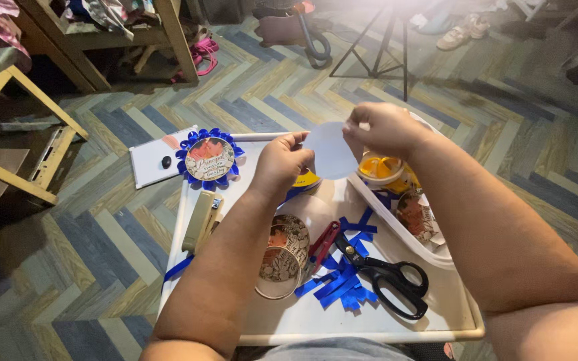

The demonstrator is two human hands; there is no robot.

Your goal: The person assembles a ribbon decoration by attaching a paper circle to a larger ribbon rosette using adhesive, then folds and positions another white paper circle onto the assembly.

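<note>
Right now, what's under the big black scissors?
Cut blue ribbon strips lie under the blades of the black scissors, on the white tray. Whatever lies under the overlapping ribbon pieces is hidden.

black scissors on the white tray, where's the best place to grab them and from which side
Probably by the two black finger loops, coming from the near right corner of the white tray. The black scissors lie flat with loops toward that corner and nothing on them, while the blades point up-left into the blue ribbon pieces and sit beside the red-handled tool.
</note>
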